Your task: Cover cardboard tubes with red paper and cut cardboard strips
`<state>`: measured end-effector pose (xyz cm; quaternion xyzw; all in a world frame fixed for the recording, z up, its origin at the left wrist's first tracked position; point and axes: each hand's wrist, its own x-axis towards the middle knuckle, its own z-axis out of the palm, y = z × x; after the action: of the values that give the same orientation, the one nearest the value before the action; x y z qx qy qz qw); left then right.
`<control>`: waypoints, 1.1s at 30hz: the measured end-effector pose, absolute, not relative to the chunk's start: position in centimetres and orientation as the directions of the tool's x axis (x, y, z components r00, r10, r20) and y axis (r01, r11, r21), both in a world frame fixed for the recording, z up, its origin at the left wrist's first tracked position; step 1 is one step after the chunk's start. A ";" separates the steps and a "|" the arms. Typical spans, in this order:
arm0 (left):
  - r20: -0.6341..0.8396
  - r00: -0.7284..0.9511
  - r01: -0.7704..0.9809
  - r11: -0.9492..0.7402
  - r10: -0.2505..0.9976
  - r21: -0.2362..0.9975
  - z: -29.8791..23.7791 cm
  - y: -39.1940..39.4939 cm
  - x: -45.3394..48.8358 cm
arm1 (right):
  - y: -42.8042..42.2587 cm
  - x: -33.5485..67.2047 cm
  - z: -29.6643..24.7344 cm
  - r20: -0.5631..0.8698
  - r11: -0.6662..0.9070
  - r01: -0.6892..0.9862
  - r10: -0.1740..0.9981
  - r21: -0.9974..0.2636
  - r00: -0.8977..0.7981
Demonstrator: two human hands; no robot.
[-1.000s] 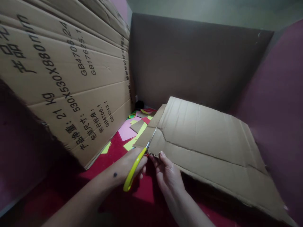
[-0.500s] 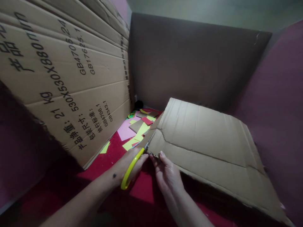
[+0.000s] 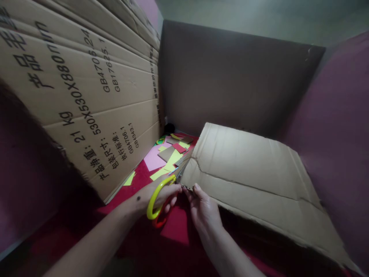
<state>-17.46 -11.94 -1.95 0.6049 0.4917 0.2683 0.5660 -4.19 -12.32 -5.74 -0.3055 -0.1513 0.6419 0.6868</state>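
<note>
My left hand (image 3: 157, 196) grips a pair of scissors (image 3: 161, 194) with yellow and orange handle loops; the handles are spread and the blades sit at the near left corner of a large brown cardboard sheet (image 3: 253, 177). My right hand (image 3: 203, 209) pinches the near edge of that sheet just right of the blades, thumb on top. A ragged cut line runs across the sheet from its left edge. The blade tips are partly hidden by the cardboard.
A big printed cardboard panel (image 3: 86, 96) leans at the left. A dark board (image 3: 230, 77) stands behind. Coloured paper and card scraps (image 3: 167, 154) lie on the red surface (image 3: 173, 231) ahead of the scissors. A maroon wall (image 3: 340, 127) closes the right side.
The scissor handles have spread apart, so the orange loop now shows below the yellow one. The narrow cardboard strip left of the blades has come off. My right hand has barely moved.
</note>
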 end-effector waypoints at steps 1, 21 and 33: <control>-0.259 0.386 0.288 0.151 0.885 0.946 -2.0 -11.9 -17.6 | -12.4 -4.2 -5.7 -0.178 -0.016 -0.785 0.976 -0.620 0.122; -0.184 0.444 0.033 0.189 0.877 0.981 -4.5 -11.1 -16.5 | -12.9 -2.6 -5.5 -0.110 -0.046 -0.277 0.970 -0.960 0.219; -0.144 0.456 0.090 0.115 0.878 0.989 -4.8 -10.6 -15.5 | -15.3 0.4 -2.8 0.112 0.051 0.205 0.948 -0.977 0.297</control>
<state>-15.51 -10.59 -4.82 0.5847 0.4140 0.3169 0.6215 0.44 -15.30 -2.79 -0.5969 -0.4833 0.3436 0.5405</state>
